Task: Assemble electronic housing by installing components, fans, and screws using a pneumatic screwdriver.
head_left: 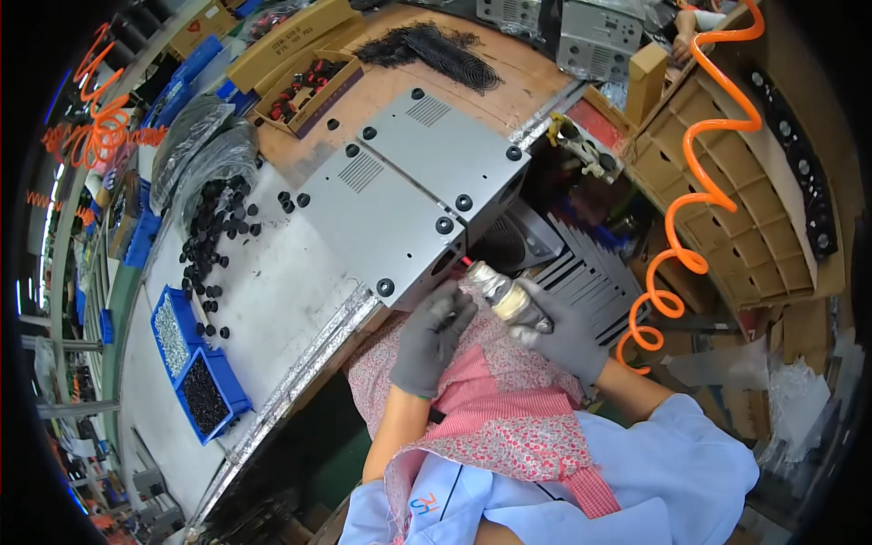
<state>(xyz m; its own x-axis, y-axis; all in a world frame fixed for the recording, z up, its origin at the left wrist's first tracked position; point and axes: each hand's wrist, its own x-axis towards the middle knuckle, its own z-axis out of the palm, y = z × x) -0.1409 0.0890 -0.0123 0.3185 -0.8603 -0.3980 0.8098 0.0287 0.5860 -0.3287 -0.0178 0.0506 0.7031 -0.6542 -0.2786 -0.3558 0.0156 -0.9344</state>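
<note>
Two flat silver-grey metal housings (363,209) lie side by side at the table's edge, with black round feet and vent slots on top. In a grey glove, my right hand (563,331) is wrapped around a power screwdriver (498,292), its body bound in clear and silver tape. The driver's red tip points at the near end of the closer housing; whether it touches is hard to see. Just below that end is my left hand (434,338), also gloved, its fingers curled together. Anything between those fingertips is hidden.
A blue two-part bin (238,404) holds silver and black screws. Loose black feet (204,245) are scattered beside plastic bags. Farther back are a carton (304,95) of red-black parts and black cable ties (436,54). An orange coiled hose (677,236) hangs at right near a divided cardboard box (727,195).
</note>
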